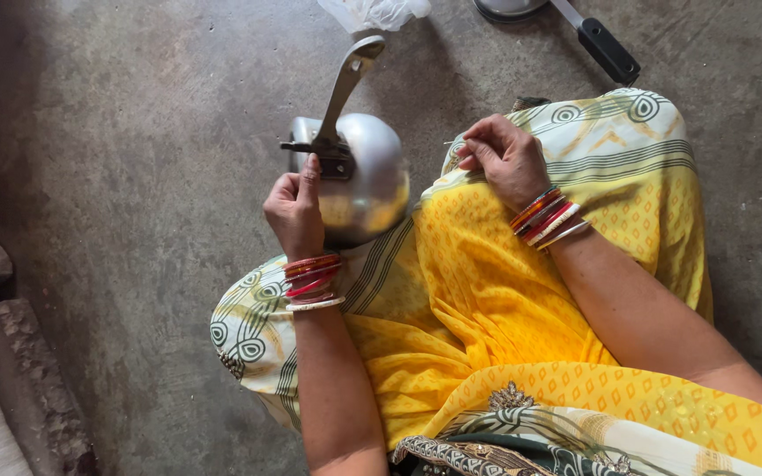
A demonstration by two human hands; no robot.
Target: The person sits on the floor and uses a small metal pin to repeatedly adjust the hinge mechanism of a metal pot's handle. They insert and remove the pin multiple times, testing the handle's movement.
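A shiny metal pressure-cooker body [370,181] lies on its side on the concrete floor, between my knees, its long metal handle [344,88] sticking up and away from me. My left hand [295,210] grips the cooker at the dark bracket where the handle joins it. My right hand [504,159] rests on my right knee, fingers pinched on something thin and pale like a small pin or wire. Both wrists carry red and white bangles. A yellow patterned cloth covers my lap.
A second pan with a black handle [608,48] lies at the top right, and a crumpled clear plastic bag [372,12] at the top centre. Rough stones [28,379] line the left edge. Grey concrete floor [134,176] surrounds me.
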